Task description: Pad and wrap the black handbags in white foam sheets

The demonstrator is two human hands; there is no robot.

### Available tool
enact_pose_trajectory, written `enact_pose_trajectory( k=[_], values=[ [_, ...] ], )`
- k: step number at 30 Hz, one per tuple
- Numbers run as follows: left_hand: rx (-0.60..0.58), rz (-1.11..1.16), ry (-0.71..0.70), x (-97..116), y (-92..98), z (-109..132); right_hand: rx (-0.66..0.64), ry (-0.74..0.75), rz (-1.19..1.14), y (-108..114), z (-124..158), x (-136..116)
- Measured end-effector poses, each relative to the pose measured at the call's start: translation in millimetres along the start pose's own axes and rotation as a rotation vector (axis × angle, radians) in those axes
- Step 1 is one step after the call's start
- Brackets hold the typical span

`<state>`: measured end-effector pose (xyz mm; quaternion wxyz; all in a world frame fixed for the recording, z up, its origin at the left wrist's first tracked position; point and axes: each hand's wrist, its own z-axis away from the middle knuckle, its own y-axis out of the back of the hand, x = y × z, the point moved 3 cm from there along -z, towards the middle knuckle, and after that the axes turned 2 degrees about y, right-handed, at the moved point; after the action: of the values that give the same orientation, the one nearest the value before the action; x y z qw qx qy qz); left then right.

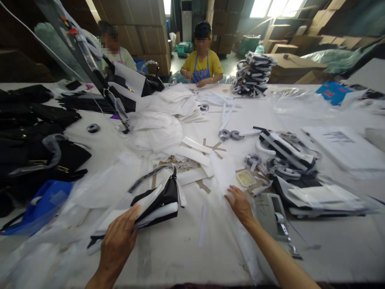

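The black bag (171,192), white padding (164,210) between its flaps, has the left hand (119,235) on it (grip unclear), the right hand (240,204) loosely spread at a whitish sheet (221,174).

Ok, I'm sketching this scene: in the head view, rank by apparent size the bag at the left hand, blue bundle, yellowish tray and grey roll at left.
1. Bag at the left hand
2. Blue bundle
3. Yellowish tray
4. Grey roll, lying farther away

The bare left hand (118,237) and bare right hand (240,204) have slim fingers; the right forearm (279,252) is bare, narrowing towards the wrist.
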<state>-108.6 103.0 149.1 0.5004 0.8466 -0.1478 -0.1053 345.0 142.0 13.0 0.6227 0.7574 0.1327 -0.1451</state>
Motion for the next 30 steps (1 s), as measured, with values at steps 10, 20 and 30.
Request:
enact_pose_trajectory(
  k=[10,20,30],
  values=[
    [0.012,0.046,-0.001,-22,14.6,12,0.176,0.048,0.03,-7,16,-36],
    [0.013,0.123,0.086,-53,27.8,30,-0.249,-0.002,-0.315,-60,87,-186],
    [0.027,0.195,0.116,-79,28.1,45,-0.173,0.052,-0.066,-54,121,-172]
  ],
)
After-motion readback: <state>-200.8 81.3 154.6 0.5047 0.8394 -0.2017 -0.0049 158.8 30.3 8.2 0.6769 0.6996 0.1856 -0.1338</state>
